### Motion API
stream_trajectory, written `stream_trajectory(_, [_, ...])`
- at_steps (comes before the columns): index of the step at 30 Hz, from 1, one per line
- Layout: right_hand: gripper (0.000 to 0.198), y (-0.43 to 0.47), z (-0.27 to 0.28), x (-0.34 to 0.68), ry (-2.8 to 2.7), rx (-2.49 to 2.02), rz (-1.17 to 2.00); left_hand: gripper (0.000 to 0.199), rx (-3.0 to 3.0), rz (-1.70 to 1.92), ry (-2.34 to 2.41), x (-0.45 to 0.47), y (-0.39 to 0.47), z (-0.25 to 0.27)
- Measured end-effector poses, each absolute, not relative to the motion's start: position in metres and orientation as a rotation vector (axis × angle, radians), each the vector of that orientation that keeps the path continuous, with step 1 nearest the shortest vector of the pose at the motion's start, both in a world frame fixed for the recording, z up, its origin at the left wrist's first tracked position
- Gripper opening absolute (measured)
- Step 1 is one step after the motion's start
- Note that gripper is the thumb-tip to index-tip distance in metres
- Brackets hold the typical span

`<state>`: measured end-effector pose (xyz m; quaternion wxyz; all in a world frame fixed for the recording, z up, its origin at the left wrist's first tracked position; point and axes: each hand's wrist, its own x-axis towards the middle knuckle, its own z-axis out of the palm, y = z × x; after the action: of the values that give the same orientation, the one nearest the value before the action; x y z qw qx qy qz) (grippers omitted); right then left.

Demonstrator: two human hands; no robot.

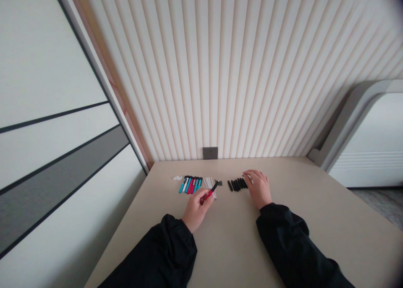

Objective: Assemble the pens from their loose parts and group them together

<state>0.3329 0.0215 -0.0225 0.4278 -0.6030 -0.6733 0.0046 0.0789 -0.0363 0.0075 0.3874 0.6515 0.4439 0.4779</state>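
My left hand (198, 208) is closed around a red and black pen (211, 192), its black end pointing up and away to the right. My right hand (259, 187) reaches to the right end of a row of black pen caps (236, 184). Its thumb and forefinger come together there; whatever lies between them is too small to make out. Left of centre, a row of blue, white and red pens (190, 185) with black ends lies side by side. Thin white sticks (208, 182), like pen refills, lie beside them, partly behind my left hand.
Small white pieces (177, 178) lie at the far left of the pens. Small dark grey parts (220, 183) sit between sticks and caps. Behind the beige table (233, 242) stands a ribbed wall (210, 69) with a grey socket (210, 153). A white headboard-like panel (371, 141) is at right.
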Motion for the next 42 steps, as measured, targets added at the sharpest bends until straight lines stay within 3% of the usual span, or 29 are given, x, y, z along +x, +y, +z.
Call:
stream_trajectory(6, [0.033,-0.003,-0.02,0.298,-1.467,-1.239,0.673,0.022,2.016,1.205,1.217,0.07,-0.032,0.008])
stream_trajectory(9, [0.036,-0.011,-0.023,0.285,-1.428,-1.183,0.824,0.024,2.137,1.169,1.218,0.068,-0.032,0.007])
stream_trajectory(23, [0.034,-0.016,-0.018,0.279,-1.463,-1.146,0.871,0.025,2.473,0.909,1.322,0.068,-0.03,-0.003])
stream_trajectory(42, [0.03,-0.015,-0.017,0.281,-1.558,-1.171,0.924,0.025,2.585,0.905,1.309,0.067,-0.029,-0.006])
